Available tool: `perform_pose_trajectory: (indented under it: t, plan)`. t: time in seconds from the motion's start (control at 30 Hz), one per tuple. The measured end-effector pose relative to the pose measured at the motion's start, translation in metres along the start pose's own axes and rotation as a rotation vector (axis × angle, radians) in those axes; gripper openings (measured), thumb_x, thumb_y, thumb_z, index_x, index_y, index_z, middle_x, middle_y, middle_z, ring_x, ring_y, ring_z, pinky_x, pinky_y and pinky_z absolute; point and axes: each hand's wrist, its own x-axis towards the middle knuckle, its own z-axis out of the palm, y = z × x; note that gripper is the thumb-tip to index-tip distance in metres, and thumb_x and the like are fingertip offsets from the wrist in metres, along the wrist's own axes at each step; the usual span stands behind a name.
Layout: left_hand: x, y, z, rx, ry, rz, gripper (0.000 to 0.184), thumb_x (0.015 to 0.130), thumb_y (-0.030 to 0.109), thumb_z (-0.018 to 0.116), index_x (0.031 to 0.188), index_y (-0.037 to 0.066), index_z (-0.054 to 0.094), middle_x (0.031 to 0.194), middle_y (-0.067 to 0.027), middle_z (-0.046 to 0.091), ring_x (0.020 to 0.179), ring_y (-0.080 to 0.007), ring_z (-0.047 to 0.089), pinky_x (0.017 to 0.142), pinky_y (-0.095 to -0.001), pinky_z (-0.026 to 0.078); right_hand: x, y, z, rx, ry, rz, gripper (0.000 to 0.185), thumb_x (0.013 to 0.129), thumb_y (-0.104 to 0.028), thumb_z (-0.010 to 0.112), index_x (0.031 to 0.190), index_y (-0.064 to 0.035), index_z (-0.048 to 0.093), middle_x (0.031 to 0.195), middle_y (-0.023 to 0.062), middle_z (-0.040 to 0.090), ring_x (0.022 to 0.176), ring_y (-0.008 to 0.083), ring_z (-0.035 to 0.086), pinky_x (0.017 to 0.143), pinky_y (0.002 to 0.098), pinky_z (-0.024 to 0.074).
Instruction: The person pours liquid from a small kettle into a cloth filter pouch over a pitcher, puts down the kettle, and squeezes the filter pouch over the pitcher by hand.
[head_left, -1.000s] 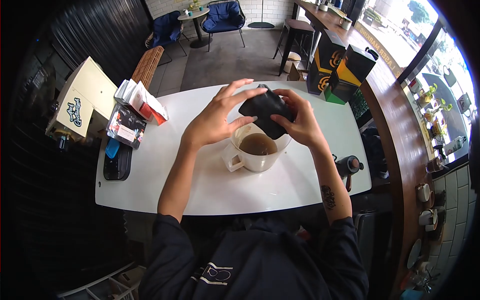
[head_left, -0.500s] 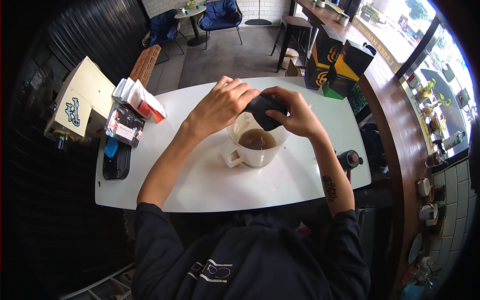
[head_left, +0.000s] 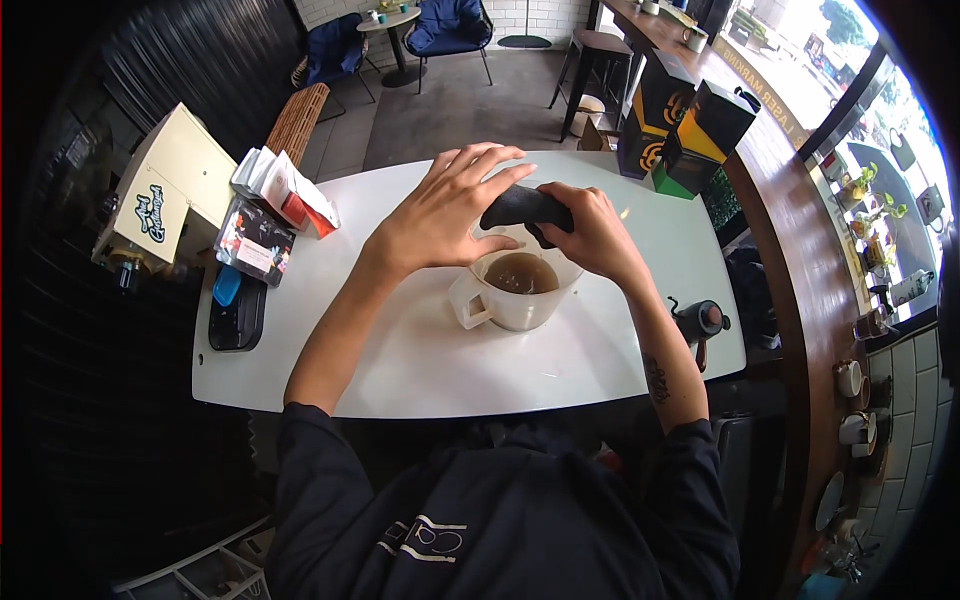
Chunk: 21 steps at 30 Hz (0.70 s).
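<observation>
A translucent plastic measuring jug (head_left: 481, 296) stands on the white table with murky brown liquid (head_left: 522, 273) inside. Above its far rim, my right hand (head_left: 590, 228) is closed on a black cloth (head_left: 520, 205), which looks damp and bunched into a bent shape. My left hand (head_left: 452, 215) curves around the cloth's left side with thumb and fingers spread apart; whether it touches the cloth I cannot tell. The jug's handle points toward me and to the left, and the hands and cloth hide part of its far rim.
A gooseneck kettle (head_left: 703, 320) stands at the table's right edge. Black boxes (head_left: 690, 150) are at the back right. On the left are paper packets (head_left: 290, 195), a patterned box (head_left: 254, 243), a black tray (head_left: 238, 320) and a cream machine (head_left: 170, 190).
My left hand has loosened from the cloth and its fingers have spread. The cloth now shows a longer, bent shape in my right hand. The view has shifted slightly.
</observation>
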Motion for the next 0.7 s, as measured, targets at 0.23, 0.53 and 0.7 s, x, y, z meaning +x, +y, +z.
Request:
perform_pose_trajectory:
  t: [0.23, 0.53, 0.7]
  plan:
    - [0.000, -0.009, 0.007, 0.062, -0.141, 0.080, 0.057, 0.079, 0.013, 0.079, 0.132, 0.005, 0.060, 0.117, -0.0108, 0.067, 0.113, -0.0274, 0.062, 0.107, -0.0441, 0.040, 0.003, -0.004, -0.009, 0.153, -0.149, 0.146, 0.034, 0.077, -0.009, 0.072, 0.109, 0.0006, 0.068, 0.087, 0.0200, 0.072, 0.081, 0.0384, 0.067, 0.081, 0.0433, 0.0511]
    - [0.002, -0.007, 0.017, 0.031, -0.117, 0.066, 0.054, 0.079, 0.010, 0.079, 0.131, 0.008, 0.061, 0.115, -0.0102, 0.065, 0.108, -0.0278, 0.063, 0.106, -0.0441, 0.042, 0.001, 0.005, -0.006, -0.012, -0.042, 0.018, 0.033, 0.075, -0.002, 0.065, 0.108, -0.0005, 0.072, 0.090, 0.0195, 0.073, 0.084, 0.0380, 0.066, 0.084, 0.0438, 0.0506]
    - [0.003, -0.006, 0.011, -0.185, -0.085, 0.005, 0.056, 0.079, 0.015, 0.080, 0.132, 0.009, 0.061, 0.116, -0.0102, 0.064, 0.112, -0.0294, 0.062, 0.103, -0.0433, 0.045, 0.002, -0.001, -0.012, 0.157, -0.050, 0.119, 0.033, 0.076, -0.001, 0.067, 0.109, 0.0003, 0.070, 0.091, 0.0200, 0.073, 0.083, 0.0366, 0.069, 0.081, 0.0430, 0.0518]
